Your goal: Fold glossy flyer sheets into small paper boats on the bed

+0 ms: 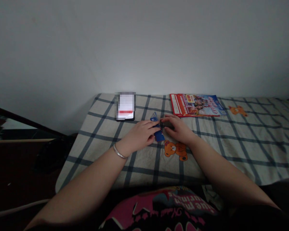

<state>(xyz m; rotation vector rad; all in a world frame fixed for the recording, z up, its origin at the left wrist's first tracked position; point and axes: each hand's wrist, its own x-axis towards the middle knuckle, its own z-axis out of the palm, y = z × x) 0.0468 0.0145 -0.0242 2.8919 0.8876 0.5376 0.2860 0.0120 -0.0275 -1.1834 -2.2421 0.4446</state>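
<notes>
A small piece of folded blue paper (160,136), with a printed pointed end at its far side, lies on the checked cloth in front of me. My left hand (141,134) holds it from the left, the fingers stretched across its top and the thumb tucked at the near side. From the right, my right hand (177,128) has bent fingertips and thumb at the paper's right edge. My fingers cover the paper's middle, so its folds there are hidden. A metal bangle (119,151) circles my left wrist.
A lit phone (125,104), its screen blurred, lies at the back left. Printed leaflets (195,105) are stacked at the back right. The checked cloth (142,165) with bear prints covers the surface, which meets a pale wall (144,48). A dark bag-like shape (53,154) is beyond the left edge.
</notes>
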